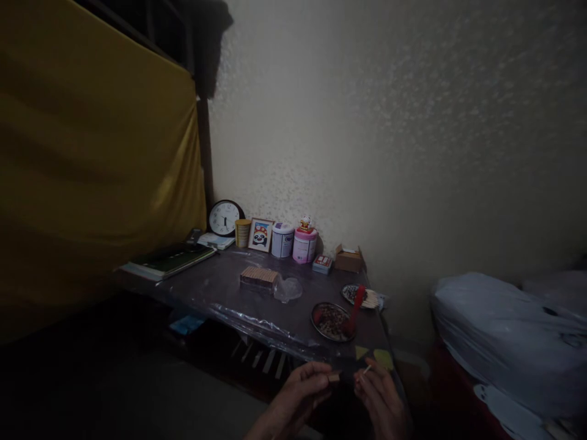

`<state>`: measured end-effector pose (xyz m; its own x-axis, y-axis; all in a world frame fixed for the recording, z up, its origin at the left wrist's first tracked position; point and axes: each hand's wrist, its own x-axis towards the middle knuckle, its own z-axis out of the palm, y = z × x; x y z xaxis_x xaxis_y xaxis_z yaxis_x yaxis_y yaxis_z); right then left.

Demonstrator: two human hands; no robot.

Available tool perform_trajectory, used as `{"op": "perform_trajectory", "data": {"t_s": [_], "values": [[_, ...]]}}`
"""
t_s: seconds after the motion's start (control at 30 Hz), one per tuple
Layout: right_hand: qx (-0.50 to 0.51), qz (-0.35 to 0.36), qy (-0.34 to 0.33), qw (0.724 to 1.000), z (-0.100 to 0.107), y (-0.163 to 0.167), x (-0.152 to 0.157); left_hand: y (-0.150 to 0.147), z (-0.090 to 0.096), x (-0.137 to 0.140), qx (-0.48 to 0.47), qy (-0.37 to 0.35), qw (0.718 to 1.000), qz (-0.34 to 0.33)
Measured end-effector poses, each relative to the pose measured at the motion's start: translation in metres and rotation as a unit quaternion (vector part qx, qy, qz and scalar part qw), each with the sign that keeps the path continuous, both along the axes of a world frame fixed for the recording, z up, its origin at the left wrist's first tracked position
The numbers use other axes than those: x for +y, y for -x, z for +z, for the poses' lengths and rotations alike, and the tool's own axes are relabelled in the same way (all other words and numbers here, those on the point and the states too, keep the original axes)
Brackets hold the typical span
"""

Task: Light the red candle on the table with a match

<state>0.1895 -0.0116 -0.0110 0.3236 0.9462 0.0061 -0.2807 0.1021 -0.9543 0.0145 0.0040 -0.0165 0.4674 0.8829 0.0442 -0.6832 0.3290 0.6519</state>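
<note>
At the bottom of the view my left hand pinches a small matchbox between thumb and fingers. Close beside it, my right hand holds a thin matchstick, its tip pointing toward the box. Both hands hover just in front of the near corner of a dark, plastic-covered table. A round dish with small dark bits lies on the table just beyond my hands, with a red tool resting across it.
A second dish, a stack of matchboxes, crumpled clear plastic, a cardboard box, tins, a framed picture, a clock and books are on the table. Yellow cloth hangs left. A white bundle lies right.
</note>
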Motion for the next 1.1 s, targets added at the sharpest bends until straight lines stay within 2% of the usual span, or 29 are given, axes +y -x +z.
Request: {"op": "perform_trajectory", "data": {"t_s": [0.23,0.4,0.67,0.87,1.0,1.1], "values": [[0.011,0.016,-0.002,1.0,-0.001,-0.002,0.003,-0.002,-0.003,-0.001,0.002,0.003,1.0,0.013],[0.022,-0.002,-0.006,1.0,-0.002,-0.002,0.004,-0.003,-0.004,-0.001,0.0,-0.007,1.0,0.009],[0.024,-0.008,-0.002,1.0,0.001,-0.002,0.0,-0.005,-0.014,0.004,0.029,0.018,0.999,0.016],[0.023,-0.008,0.003,1.0,0.002,-0.004,-0.002,-0.004,-0.007,0.003,0.015,0.002,1.0,-0.006],[0.018,-0.011,0.007,1.0,0.001,-0.004,-0.002,-0.004,-0.007,0.003,0.011,0.01,1.0,0.006],[-0.02,-0.015,-0.007,1.0,0.003,-0.003,-0.002,-0.005,-0.007,0.003,0.008,0.007,1.0,0.008]]}}
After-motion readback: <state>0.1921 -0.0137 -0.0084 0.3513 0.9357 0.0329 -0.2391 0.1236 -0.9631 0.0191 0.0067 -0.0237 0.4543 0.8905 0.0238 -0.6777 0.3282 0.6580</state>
